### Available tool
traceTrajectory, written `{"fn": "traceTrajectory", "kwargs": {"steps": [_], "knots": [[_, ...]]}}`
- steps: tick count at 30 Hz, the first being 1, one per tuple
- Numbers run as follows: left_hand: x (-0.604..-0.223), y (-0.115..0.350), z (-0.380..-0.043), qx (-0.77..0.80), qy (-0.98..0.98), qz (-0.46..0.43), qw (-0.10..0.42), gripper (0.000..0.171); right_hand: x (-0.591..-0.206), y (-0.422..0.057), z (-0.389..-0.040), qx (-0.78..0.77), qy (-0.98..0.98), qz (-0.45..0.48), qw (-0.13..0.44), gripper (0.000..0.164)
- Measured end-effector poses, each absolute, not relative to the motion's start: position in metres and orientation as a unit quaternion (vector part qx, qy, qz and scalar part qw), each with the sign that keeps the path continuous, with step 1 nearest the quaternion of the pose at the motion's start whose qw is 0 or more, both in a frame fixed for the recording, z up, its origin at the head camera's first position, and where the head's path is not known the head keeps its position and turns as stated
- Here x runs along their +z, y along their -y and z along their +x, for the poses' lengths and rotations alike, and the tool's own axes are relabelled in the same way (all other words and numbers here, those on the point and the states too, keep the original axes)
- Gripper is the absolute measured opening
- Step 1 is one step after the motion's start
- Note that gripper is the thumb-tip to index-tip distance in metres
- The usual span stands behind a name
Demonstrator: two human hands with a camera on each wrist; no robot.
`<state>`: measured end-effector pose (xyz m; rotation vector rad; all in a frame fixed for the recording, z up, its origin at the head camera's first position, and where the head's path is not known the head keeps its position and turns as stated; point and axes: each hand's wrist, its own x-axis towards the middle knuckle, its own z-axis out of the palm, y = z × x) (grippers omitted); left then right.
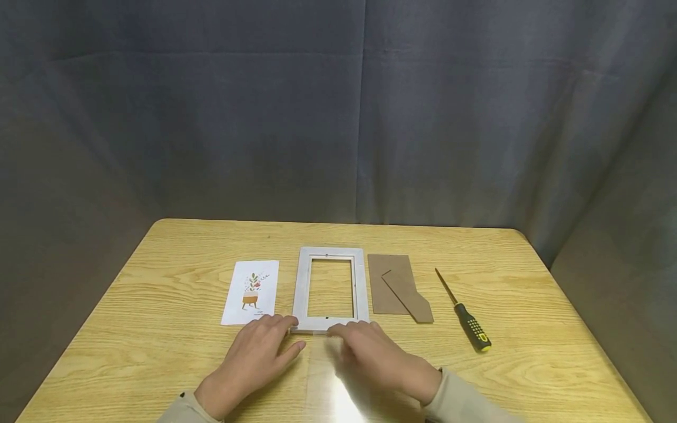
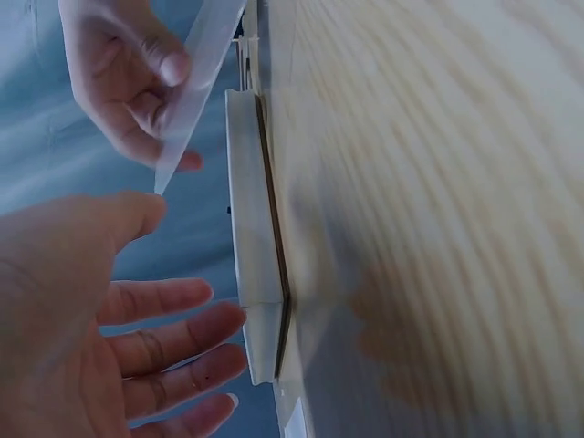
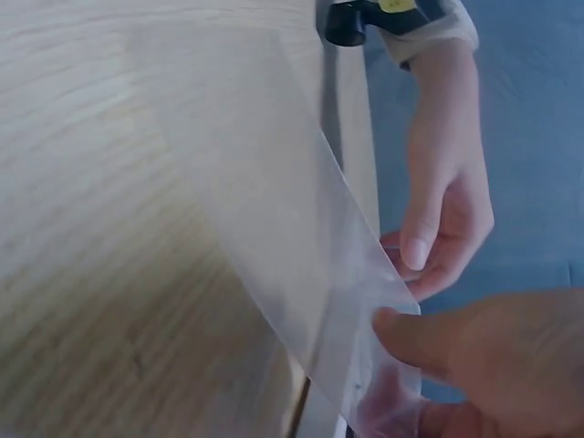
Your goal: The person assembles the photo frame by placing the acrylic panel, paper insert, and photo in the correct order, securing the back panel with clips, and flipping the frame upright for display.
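With 12 o'clock straight ahead of the person, the right hand point(image 1: 372, 352) pinches a clear sheet point(image 3: 292, 201) by an edge between thumb and fingers. The left hand point(image 1: 259, 349) holds nothing: its fingers are loosely spread, its thumb set apart. One corner of the sheet shows close to that thumb in the left wrist view; whether they touch, I cannot tell.

The frame point(image 1: 302, 282) lies flat at 11 o'clock from the right hand and between 1 and 2 from the left, its long axis running 12 to 6. Both hands are at its near rail, neither plainly nearer. The sheet is smooth, thin, see-through and straight-edged; the frame is a pale rectangle with a stepped inner lip and a bare opening.

At about 3 from the frame, well apart, lies a screwdriver point(image 1: 465, 317), its dark, yellow-dotted handle toward 5 and its slim shaft toward 11. A white picture point(image 1: 251, 294) of a potted plant lies at 9; a matt brown board point(image 1: 388, 273) with an angled leg point(image 1: 409, 299) lies at 3, just beside the frame. The table point(image 1: 185, 252) has yellowish wood grain; beyond it hangs a creased grey curtain point(image 1: 264, 135).
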<state>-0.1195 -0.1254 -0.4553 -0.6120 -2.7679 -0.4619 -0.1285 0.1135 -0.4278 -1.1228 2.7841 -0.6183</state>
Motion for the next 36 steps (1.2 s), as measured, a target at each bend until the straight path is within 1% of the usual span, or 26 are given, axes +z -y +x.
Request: {"fn": "traceTrajectory", "kwargs": {"steps": [9, 15, 19, 27, 32, 36], "knots": [[-0.451, 0.122, -0.118, -0.183, 0.948, -0.219, 0.139, 0.036, -0.418, -0.124, -0.137, -0.248, -0.893, -0.375, 0.013, 0.039], [-0.447, 0.120, -0.120, -0.179, 0.946, -0.223, 0.152, 0.036, -0.409, -0.128, -0.142, -0.268, -0.899, -0.345, 0.038, 0.037], [-0.444, 0.119, -0.122, -0.184, 0.945, -0.224, 0.151, 0.037, -0.402, -0.132, -0.145, -0.265, -0.908, -0.323, 0.038, 0.037], [-0.439, 0.116, -0.125, -0.195, 0.937, -0.239, 0.161, 0.039, -0.394, -0.141, -0.153, -0.261, -0.916, -0.304, 0.007, 0.037], [-0.436, 0.113, -0.126, -0.192, 0.937, -0.246, 0.157, 0.041, -0.388, -0.146, -0.157, -0.254, -0.920, -0.296, -0.017, 0.037], [-0.433, 0.111, -0.129, -0.186, 0.935, -0.254, 0.161, 0.042, -0.381, -0.150, -0.161, -0.245, -0.926, -0.287, -0.017, 0.038]]}}
